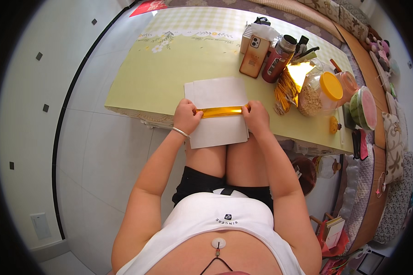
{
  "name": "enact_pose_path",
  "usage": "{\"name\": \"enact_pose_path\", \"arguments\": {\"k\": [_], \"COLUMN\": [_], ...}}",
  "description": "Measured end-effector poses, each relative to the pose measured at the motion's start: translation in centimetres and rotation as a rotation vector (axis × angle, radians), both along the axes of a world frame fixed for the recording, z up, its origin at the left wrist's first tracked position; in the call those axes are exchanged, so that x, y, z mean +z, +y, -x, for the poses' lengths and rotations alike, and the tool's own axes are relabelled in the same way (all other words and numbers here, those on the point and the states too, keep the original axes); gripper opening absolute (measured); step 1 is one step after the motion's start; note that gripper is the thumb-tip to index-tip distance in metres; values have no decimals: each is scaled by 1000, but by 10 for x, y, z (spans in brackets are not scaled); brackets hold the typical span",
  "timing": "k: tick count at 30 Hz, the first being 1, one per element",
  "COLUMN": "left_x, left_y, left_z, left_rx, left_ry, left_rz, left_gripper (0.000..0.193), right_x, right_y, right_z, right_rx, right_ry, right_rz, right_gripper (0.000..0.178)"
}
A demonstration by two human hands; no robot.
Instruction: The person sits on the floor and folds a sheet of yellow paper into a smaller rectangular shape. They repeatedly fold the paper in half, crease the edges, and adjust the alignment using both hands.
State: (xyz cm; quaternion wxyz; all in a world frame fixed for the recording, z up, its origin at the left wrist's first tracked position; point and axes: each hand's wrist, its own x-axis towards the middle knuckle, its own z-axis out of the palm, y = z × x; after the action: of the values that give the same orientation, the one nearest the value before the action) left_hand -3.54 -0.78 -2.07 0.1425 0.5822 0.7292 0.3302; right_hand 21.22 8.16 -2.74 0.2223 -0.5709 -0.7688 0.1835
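Note:
A narrow strip of shiny gold foil paper (221, 112) stretches between my two hands, lying across white sheets (220, 91). My left hand (186, 116), with a silver bangle at the wrist, pinches the strip's left end. At the other end my right hand (256, 117) grips it with thumb and bent fingers. The white sheets reach past the table's near edge, over my thighs. Beyond my right hand lies a pile of folded gold foil pieces (287, 91), with a bright gold sheet (300, 73) standing by it.
A phone (255, 56) leans upright at the back, beside a dark red flask (279, 59). To the right stand a clear jar with a yellow lid (331, 86) and a cut watermelon (363, 109) under wrap. The table's yellow-green cloth (142, 87) spreads to the left.

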Motion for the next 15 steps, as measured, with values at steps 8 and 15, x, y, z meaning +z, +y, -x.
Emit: {"name": "enact_pose_path", "arguments": {"k": [8,15], "left_x": [-2,7], "left_y": [1,-2], "left_z": [-2,0], "left_rx": [-86,-145], "left_ry": [89,117], "left_rz": [-90,39], "left_gripper": [17,13], "right_x": [-3,-2], "right_y": [0,0], "right_z": [3,5], "right_rx": [-32,-12], "right_ry": [-54,-92], "right_rz": [-16,-12], "right_gripper": [21,21]}}
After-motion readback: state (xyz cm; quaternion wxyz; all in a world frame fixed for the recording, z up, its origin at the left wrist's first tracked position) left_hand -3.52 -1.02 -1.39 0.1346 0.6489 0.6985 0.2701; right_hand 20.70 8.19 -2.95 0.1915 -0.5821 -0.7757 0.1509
